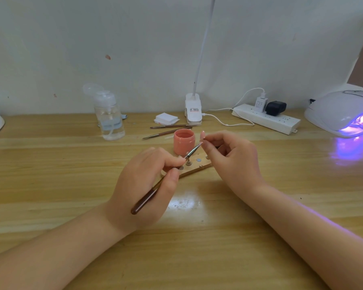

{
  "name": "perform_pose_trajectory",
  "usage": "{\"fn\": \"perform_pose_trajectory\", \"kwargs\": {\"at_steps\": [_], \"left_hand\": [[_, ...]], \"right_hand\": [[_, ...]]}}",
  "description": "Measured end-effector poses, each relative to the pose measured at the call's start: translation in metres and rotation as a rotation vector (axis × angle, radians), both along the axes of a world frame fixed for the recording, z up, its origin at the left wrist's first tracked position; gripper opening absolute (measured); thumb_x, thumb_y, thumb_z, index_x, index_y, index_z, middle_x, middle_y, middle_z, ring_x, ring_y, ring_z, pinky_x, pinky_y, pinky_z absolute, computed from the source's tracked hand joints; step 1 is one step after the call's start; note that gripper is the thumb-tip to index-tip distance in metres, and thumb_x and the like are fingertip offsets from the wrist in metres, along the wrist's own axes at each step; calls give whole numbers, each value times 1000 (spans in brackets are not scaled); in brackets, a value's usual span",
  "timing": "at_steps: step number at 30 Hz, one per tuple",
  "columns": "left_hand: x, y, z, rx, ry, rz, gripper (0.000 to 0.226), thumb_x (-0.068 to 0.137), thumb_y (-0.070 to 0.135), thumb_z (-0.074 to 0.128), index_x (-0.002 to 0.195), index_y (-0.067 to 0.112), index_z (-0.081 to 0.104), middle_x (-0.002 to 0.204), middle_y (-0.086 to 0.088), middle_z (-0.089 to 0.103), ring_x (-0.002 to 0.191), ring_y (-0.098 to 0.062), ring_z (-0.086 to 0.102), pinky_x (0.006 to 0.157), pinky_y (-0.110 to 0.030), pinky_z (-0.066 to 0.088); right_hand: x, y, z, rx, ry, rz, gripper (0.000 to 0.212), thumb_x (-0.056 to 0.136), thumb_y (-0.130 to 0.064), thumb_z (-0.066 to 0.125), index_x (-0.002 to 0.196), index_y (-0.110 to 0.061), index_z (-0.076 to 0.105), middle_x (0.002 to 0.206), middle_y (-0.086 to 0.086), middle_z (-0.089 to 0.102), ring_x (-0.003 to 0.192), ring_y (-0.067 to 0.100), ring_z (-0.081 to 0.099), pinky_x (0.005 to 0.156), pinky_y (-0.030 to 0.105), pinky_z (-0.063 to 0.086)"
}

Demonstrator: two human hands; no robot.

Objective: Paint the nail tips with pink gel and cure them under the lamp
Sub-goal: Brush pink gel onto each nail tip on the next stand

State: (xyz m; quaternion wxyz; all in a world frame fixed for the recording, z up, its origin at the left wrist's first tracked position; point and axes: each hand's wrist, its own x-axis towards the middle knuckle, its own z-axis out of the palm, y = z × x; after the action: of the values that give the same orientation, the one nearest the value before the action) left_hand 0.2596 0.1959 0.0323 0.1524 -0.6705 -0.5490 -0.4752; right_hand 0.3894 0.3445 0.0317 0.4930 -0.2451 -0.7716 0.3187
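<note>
**Pink Gel Going On a Nail Tip**

Pink and shiny, the nail tip (pixel 202 135) is standing upright, with the right hand (pixel 228 155) pinching its little stand between curled fingers. The left hand (pixel 147 185) is gripping a brush (pixel 166 178) with a dark wooden handle. The brush is slanting up to the right, its tip touching the nail's bottom edge. A round pink gel jar (pixel 183 141) is sitting open just behind. Far right on the wooden table (pixel 50 185), the smooth white lamp (pixel 340 111) is glowing purple.
</note>
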Motion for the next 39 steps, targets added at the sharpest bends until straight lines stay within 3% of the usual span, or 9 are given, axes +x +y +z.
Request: {"fn": "perform_pose_trajectory", "kwargs": {"at_steps": [5,9,12,19,24,28,32,35,39], "left_hand": [[3,0,3,1,-85,-9,21,95,25,46,113,27,57,95,15,65,87,-4,60,80,-14,40],[2,2,4,-30,-63,10,21,92,23,49,108,24,62,94,20,64,87,-2,59,81,-9,36],[1,-1,3,-26,-70,-9,22,88,19,48,97,14,67,89,20,61,84,-3,58,79,-11,36],[7,0,8,-81,-117,9,23,93,29,49,111,27,63,96,20,68,89,-6,61,80,-10,36],[3,-2,6,-60,-151,19,24,88,24,47,96,16,69,82,10,68,82,-7,62,76,-10,37],[6,-1,8,-53,-296,-39,19,92,28,48,102,28,64,85,12,71,85,-4,65,76,-9,41],[7,2,8,-118,-556,-164,15,94,24,56,105,21,66,94,10,74,91,-4,68,78,-13,48],[4,1,7,-127,-603,-171,15,91,22,54,96,19,67,85,1,73,83,-8,69,76,-19,52],[3,0,9,-78,-616,-157,19,90,29,51,95,20,67,83,3,72,80,-7,66,73,-14,49]], "right_hand": [[0,1,-2,-16,3,16,5,86,-15,72,89,-19,73,71,-11,68,55,14,55,59,32,49],[0,0,-1,24,-22,-7,5,85,-16,72,90,-17,74,69,-14,66,52,6,51,57,19,42],[1,1,0,20,-26,-35,3,86,-18,72,89,-18,73,71,-11,68,58,14,61,59,25,47],[1,1,0,77,-54,-56,7,85,-16,72,91,-17,74,72,-9,68,57,15,59,58,26,47],[1,1,0,72,-51,-65,4,86,-18,72,89,-16,73,71,-8,68,60,18,62,60,31,50],[2,1,0,33,-37,-30,4,86,-16,71,90,-16,73,73,-6,69,62,21,64,63,38,53],[1,1,-1,-1,-8,7,6,86,-13,71,89,-18,72,73,-7,69,61,24,61,64,43,54],[0,1,-1,-5,-6,21,8,86,-12,71,89,-20,72,73,-8,69,61,25,61,62,44,54],[0,2,-2,-19,-3,37,6,86,-13,71,90,-17,72,73,-7,68,59,23,59,62,45,54]]}}
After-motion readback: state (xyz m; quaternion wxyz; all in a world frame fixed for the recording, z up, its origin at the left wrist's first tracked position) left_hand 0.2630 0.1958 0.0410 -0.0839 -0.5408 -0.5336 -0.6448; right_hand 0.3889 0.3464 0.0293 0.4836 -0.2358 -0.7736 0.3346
